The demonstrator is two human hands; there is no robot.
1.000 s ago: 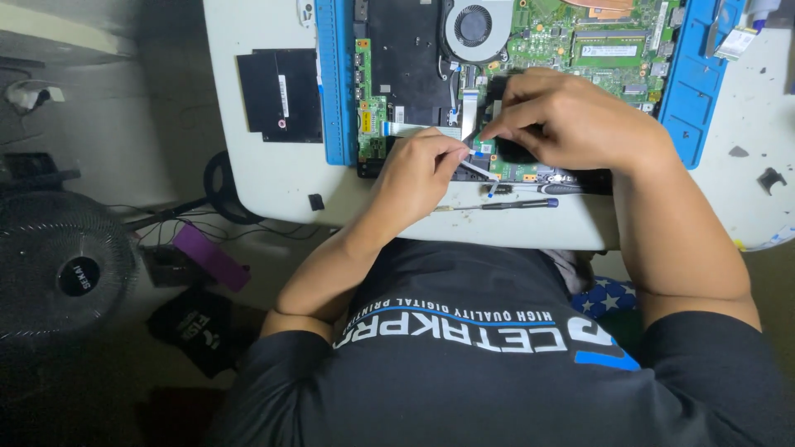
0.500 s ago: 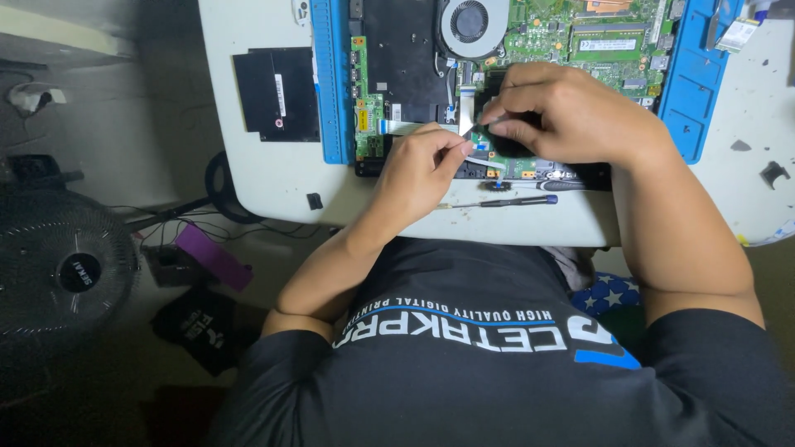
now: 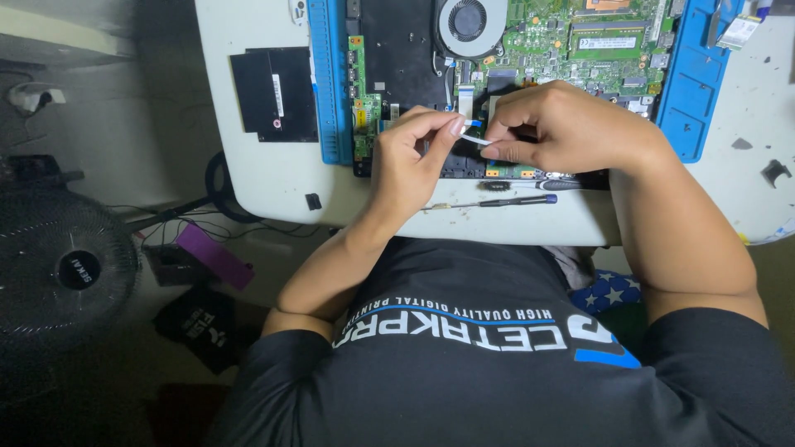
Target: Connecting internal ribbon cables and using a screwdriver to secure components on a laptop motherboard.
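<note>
Where fan (image 3: 66, 273) stands (floor), white table (image 3: 265, 178)

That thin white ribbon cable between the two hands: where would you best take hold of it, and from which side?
Probably by its stiffened blue-tipped end, pinched flat between thumb and forefinger across its broad faces. The ribbon cable is thin and floppy, so its edges give no grip. The left hand already pinches it so from the left; the right hand meets its other end.

The left hand (image 3: 410, 157) and the right hand (image 3: 555, 124) pinch a thin white ribbon cable (image 3: 474, 139) between them, over an open laptop (image 3: 414, 50) with a round fan (image 3: 469, 21) and a green board (image 3: 580, 41). A small screwdriver (image 3: 517, 200) lies on the white surface (image 3: 273, 174) near the hands. A black cover (image 3: 273, 93) lies beside the laptop.
</note>
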